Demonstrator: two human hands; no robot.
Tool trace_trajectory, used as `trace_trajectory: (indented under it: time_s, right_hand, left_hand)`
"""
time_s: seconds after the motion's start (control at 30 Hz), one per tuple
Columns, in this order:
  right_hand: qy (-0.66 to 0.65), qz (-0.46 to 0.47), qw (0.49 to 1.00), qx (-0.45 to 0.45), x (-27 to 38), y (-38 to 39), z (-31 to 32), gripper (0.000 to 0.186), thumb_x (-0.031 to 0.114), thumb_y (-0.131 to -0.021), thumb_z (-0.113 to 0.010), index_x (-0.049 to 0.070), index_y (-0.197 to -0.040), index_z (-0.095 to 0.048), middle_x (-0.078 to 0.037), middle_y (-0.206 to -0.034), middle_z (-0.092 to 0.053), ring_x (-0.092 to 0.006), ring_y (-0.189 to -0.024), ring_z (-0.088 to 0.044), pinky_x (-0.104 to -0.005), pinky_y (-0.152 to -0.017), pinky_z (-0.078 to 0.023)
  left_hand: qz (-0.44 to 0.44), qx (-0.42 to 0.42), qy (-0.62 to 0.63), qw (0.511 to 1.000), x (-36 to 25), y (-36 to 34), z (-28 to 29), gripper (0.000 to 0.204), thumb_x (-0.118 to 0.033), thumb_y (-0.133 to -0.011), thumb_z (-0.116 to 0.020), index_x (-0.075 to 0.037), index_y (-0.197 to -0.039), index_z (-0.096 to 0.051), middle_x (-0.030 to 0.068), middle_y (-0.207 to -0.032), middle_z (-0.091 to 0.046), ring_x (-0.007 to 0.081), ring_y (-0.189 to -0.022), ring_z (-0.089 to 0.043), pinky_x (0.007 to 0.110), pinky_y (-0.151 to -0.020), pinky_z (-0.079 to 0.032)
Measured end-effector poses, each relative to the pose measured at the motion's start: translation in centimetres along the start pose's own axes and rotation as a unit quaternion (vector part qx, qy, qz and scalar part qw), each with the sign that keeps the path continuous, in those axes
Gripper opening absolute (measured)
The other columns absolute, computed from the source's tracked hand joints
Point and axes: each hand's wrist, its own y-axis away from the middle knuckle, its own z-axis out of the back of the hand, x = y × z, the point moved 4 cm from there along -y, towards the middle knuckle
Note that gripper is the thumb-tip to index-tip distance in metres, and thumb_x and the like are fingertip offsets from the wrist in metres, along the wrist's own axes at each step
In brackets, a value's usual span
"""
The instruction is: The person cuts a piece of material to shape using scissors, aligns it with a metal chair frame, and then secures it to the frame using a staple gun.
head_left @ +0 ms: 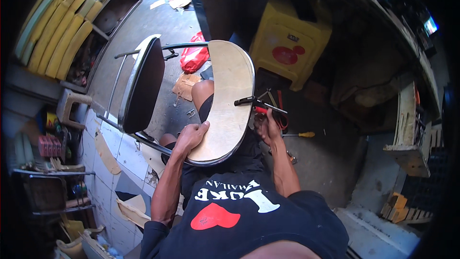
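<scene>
Taking the pale curved board [232, 76] as our clock's centre, we see it above the person's lap, at the middle of the view, with its underside hidden from us. At eight o'clock the left hand [191, 136] holds its edge, one digit laid over the face and the other fingertips out of sight. At four o'clock the right hand [267, 123] is curled narrow against the red part of a black tool [247, 100]; we cannot tell whether it grips that part, since the fingers hide the contact. The tool's head overlaps the board's edge at three o'clock, its exact kind hard to make out. Toward half past nine the dark chair backrest [142, 86] stands nearly edge-on. A red bag [195, 55] lies at eleven, its contents unclear, and a yellow stool [268, 43] at half past one fades into shadow. Farther out at four rests a yellow-handled screwdriver [306, 135].
</scene>
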Motion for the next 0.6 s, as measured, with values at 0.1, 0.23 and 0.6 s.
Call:
trace_trajectory:
  time_s: [0.1, 0.23, 0.6]
  right_hand:
    - [0.017, -0.043, 0.999, 0.017, 0.3, -1.0, 0.9, 0.062, 0.074, -0.095, -0.049, 0.013, -0.093, -0.059, 0.003, -0.061, -0.046, -0.0059, -0.043, -0.041, -0.0189, -0.036, -0.026]
    - [-0.034, -0.039, 0.998, 0.023, 1.2, -0.9, 2.5, 0.054, 0.066, -0.097, -0.056, 0.013, -0.086, -0.056, 0.006, -0.056, -0.039, -0.0043, -0.039, -0.032, -0.021, -0.037, -0.023]
    - [-0.076, 0.031, 0.992, 0.099, 1.6, -1.7, 2.8, 0.03, 0.03, -0.103, -0.064, 0.01, -0.126, -0.061, -0.003, -0.1, -0.067, -0.0106, -0.078, -0.063, -0.0263, -0.059, -0.048]
  left_hand:
    - [-0.011, -0.012, -0.026, 1.0, 0.6, -0.8, -1.0, 0.072, -0.058, -0.099, -0.051, 0.01, -0.094, -0.074, 0.0271, -0.084, -0.072, 0.0345, -0.081, -0.073, 0.044, -0.08, -0.053]
    - [-0.039, -0.023, -0.058, 0.997, -0.7, -1.3, -1.2, 0.076, -0.061, -0.1, -0.049, 0.011, -0.092, -0.073, 0.0294, -0.083, -0.07, 0.0361, -0.081, -0.072, 0.045, -0.081, -0.052]
    - [-0.039, -0.031, -0.045, 0.998, -0.6, -1.7, -1.7, 0.078, -0.063, -0.1, -0.048, 0.01, -0.095, -0.074, 0.0274, -0.083, -0.071, 0.0347, -0.081, -0.072, 0.044, -0.081, -0.053]
